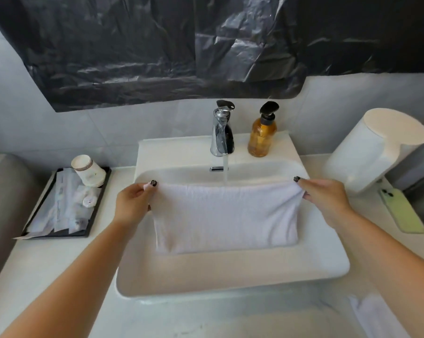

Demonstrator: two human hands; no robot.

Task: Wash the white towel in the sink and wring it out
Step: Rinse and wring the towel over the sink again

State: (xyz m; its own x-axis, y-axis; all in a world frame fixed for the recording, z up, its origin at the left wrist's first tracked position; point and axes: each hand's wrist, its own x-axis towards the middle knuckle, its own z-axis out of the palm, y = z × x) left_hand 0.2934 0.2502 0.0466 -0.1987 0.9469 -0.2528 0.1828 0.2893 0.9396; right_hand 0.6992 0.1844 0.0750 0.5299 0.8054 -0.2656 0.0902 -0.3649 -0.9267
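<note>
A white towel [225, 218] hangs folded over the white sink [230, 274], spread wide between my two hands. My left hand [133, 203] pinches its upper left corner and my right hand [325, 198] pinches its upper right corner. Water runs from the chrome faucet [221, 132] in a thin stream that falls just behind the towel's top edge. The towel's lower edge hangs down inside the basin.
An amber soap pump bottle [262, 135] stands right of the faucet. A black tray [59, 211] with a paper cup and sachets lies on the left counter. On the right stand a white canister [376, 152] and a green phone [401, 211]. Another white cloth [376, 315] lies front right.
</note>
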